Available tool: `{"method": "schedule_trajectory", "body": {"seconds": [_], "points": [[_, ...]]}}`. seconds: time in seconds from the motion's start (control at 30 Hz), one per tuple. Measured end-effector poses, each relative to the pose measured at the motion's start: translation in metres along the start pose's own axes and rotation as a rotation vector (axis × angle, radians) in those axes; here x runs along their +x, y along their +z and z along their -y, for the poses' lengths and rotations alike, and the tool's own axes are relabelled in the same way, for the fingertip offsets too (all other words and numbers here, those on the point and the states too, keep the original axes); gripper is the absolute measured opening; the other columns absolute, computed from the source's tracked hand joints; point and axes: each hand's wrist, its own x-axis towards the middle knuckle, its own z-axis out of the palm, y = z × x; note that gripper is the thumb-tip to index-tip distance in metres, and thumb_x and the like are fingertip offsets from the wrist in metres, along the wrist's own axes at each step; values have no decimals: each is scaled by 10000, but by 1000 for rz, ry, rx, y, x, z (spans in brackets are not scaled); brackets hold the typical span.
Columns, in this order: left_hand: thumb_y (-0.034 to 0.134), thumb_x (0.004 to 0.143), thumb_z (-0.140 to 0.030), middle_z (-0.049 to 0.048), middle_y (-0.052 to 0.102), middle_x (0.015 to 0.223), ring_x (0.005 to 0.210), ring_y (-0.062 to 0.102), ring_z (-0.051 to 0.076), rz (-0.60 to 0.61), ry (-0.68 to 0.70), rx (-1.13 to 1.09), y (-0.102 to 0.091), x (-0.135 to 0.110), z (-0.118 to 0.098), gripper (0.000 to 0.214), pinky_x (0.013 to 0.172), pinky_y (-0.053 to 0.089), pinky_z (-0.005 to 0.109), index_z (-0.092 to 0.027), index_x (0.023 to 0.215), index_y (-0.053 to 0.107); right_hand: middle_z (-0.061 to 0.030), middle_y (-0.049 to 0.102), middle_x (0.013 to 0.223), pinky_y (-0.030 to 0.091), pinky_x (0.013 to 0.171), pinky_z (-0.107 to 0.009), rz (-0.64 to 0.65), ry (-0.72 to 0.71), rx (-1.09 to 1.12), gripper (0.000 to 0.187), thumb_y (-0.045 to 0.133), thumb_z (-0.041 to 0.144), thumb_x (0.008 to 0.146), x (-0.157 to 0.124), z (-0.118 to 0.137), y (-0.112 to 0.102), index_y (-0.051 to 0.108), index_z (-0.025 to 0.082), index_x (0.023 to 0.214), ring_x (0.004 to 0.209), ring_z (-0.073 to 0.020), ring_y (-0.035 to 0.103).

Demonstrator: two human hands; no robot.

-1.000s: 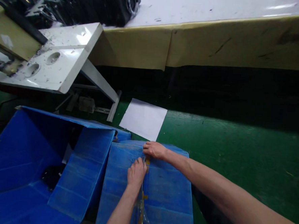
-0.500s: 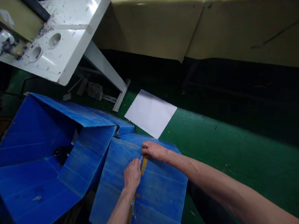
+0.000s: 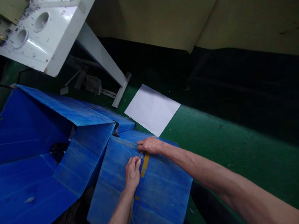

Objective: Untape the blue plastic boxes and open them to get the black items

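Note:
A closed blue corrugated plastic box (image 3: 160,190) lies low in the middle, its two top flaps meeting along a seam with a strip of clear and yellowish tape (image 3: 144,163). My left hand (image 3: 132,170) pinches the tape at the seam with closed fingers. My right hand (image 3: 149,145) presses flat on the far end of the box, fingers together, next to the seam.
An open blue box (image 3: 36,145) stands to the left with something dark inside. A white sheet of paper (image 3: 152,109) lies on the green floor (image 3: 238,148) beyond. A white machine table (image 3: 43,27) on a leg and a yellowish table skirt (image 3: 196,17) are above.
The view has tilted down and the boxes sit higher in the picture. My left hand slid slightly toward me along the seam while pinching the tape. My right hand stays at the box's far end.

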Motion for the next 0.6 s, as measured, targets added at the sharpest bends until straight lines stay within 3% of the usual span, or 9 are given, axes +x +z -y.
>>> {"method": "schedule_trajectory", "body": {"seconds": [0.17, 0.27, 0.33, 0.47, 0.6], "points": [[379, 1058, -321, 93, 640, 976, 917, 611, 245, -2, -28, -13, 3, -2, -9, 276, 866, 498, 379, -207, 1006, 624, -7, 720, 928, 440, 682, -223, 17, 49, 63, 123, 674, 289, 974, 10, -8, -9, 741, 195, 933, 793, -135, 639], [449, 1036, -324, 76, 674, 960, 924, 634, 224, 45, -32, -69, -5, 3, -4, 233, 876, 500, 351, -210, 990, 647, -111, 715, 1040, 484, 840, -319, -73, 177, 6, 322, 463, 325, 1075, -8, 14, 1, 706, 115, 1062, 955, -214, 640], [526, 998, -320, 50, 707, 929, 879, 661, 196, 91, -43, -123, -11, 9, 3, 186, 826, 511, 309, -212, 952, 670, -128, 711, 1091, 475, 930, -386, -86, 185, -33, 381, 398, 378, 1090, -26, 40, 15, 686, 130, 1120, 1037, -249, 619], [600, 943, -324, 12, 741, 872, 802, 681, 161, 154, -83, -205, -18, 17, 11, 158, 765, 512, 268, -211, 905, 704, -125, 713, 1207, 469, 1025, -447, 28, 84, -97, 427, 697, 540, 918, -49, 97, 52, 693, 173, 1137, 1218, -314, 569], [604, 925, -288, 9, 736, 845, 790, 676, 154, 154, -135, -226, -18, 19, 9, 142, 765, 504, 267, -197, 871, 699, -159, 691, 1302, 406, 1137, -489, 137, 71, -186, 630, 878, 510, 745, -28, 126, 79, 678, 136, 1212, 1283, -347, 542]]}}
